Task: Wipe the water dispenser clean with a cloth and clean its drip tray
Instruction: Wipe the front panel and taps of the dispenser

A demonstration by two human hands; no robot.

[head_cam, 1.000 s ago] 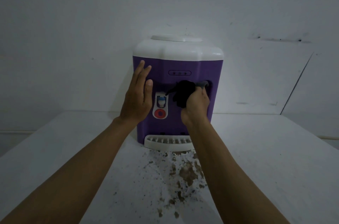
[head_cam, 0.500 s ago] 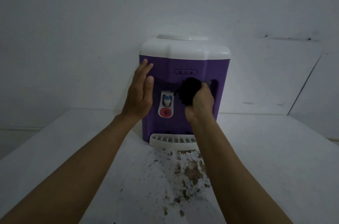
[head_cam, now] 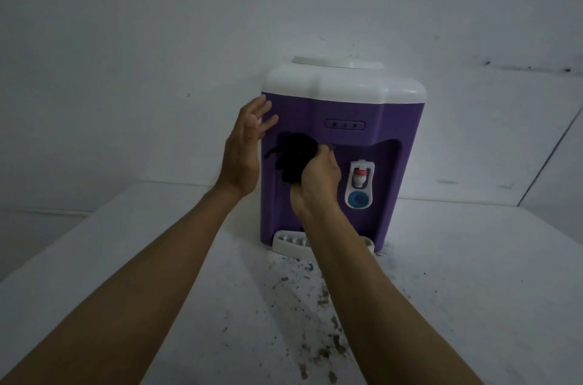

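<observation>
Dispenser [head_cam: 347,106] (purple, white-topped) meets black cloth [head_cam: 293,154] clenched in right grip [head_cam: 318,182]; left grip [head_cam: 243,151] flat, released.

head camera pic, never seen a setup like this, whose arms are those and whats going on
There is no robot here. A person wears one camera on the head, looking forward and down, so the two arms are their own. A purple and white dispenser stands on a white table. The right hand grips a dark cloth against the dispenser's front recess. The left hand is open at the dispenser's left edge. A white drip tray sits at the foot, partly hidden by the right arm. Dark specks lie on the table before it.
</observation>
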